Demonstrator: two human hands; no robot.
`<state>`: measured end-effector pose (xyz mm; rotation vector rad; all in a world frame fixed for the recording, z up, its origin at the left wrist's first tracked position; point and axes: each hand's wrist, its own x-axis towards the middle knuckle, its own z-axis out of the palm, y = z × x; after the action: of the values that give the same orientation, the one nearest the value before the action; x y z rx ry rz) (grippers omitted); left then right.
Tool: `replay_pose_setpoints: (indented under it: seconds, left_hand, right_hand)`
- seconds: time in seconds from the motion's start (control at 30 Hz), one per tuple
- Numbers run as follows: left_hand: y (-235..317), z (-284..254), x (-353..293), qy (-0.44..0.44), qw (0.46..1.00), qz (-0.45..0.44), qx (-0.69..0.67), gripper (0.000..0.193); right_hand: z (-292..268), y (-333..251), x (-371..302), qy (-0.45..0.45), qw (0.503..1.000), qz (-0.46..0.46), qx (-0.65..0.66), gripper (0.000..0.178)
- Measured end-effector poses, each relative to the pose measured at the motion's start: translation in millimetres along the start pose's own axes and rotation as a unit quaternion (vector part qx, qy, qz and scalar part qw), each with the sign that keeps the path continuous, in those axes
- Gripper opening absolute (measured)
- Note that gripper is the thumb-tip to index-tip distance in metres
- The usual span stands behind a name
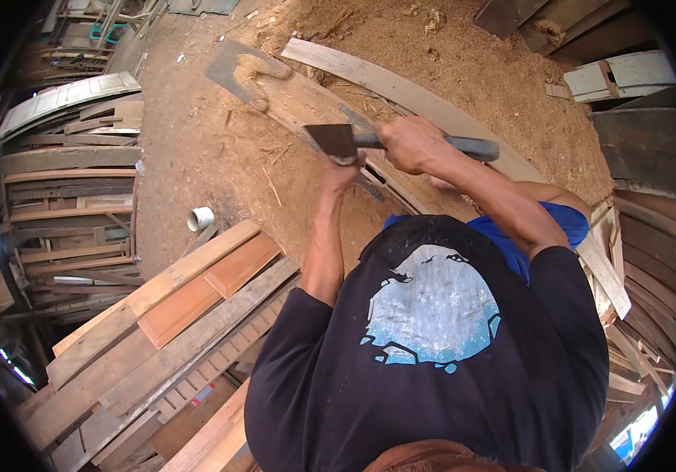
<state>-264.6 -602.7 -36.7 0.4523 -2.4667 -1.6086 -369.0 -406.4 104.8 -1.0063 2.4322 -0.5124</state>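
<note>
My right hand (412, 145) is wrapped round the dark handle of a hatchet (464, 147). The handle's end sticks out to the right, and the broad dark metal head lies to the left. Just below that head is my left hand (339, 175), closed and slightly blurred. What its fingers grip is hidden by the head and the hand itself. Both hands are over a long wooden board (306, 102) that runs from the far left toward my body. Sawdust (263, 69) is heaped at the board's far end. A dark slot shows in the wood beside my left hand.
Right of the board lies a long pale plank (401, 88). Stacked boards (188, 315) fill the lower left, with a white cup-like container (200, 219) beside them. More timber (70, 197) is piled at the left, and panels (644, 149) stand at the right. Sawdust covers the ground.
</note>
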Motion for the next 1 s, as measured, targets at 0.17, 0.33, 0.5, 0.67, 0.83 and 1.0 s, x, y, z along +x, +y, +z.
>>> replay_pose_setpoints:
  seconds: [0.17, 0.33, 0.5, 0.67, 0.83, 1.0]
  left_hand:
    - [-30, 9, -4, 0.025, 0.997, 0.068, 0.009, 0.023]
    - [5, -9, 25, 0.151, 0.971, -0.037, -0.181, 0.016]
    - [69, -13, 47, 0.112, 0.983, -0.044, -0.141, 0.015]
    - [65, 4, 56, 0.075, 0.989, -0.055, -0.112, 0.017]
    - [49, 12, 56, 0.089, 0.991, -0.029, -0.093, 0.02]
    - [51, 19, 51, 0.092, 0.993, -0.011, -0.078, 0.019]
  right_hand:
    - [-30, -7, -29, 0.017, 0.974, 0.001, 0.224, 0.035]
    - [-50, -2, -37, 0.049, 0.929, 0.034, 0.366, 0.045]
    - [-80, -6, -58, 0.139, 0.878, 0.027, 0.458, 0.045]
    - [-90, 2, -65, 0.225, 0.834, -0.02, 0.503, 0.043]
    - [-107, 9, -75, 0.264, 0.838, -0.018, 0.478, 0.027]
    - [-119, 10, -78, 0.314, 0.836, -0.038, 0.448, 0.021]
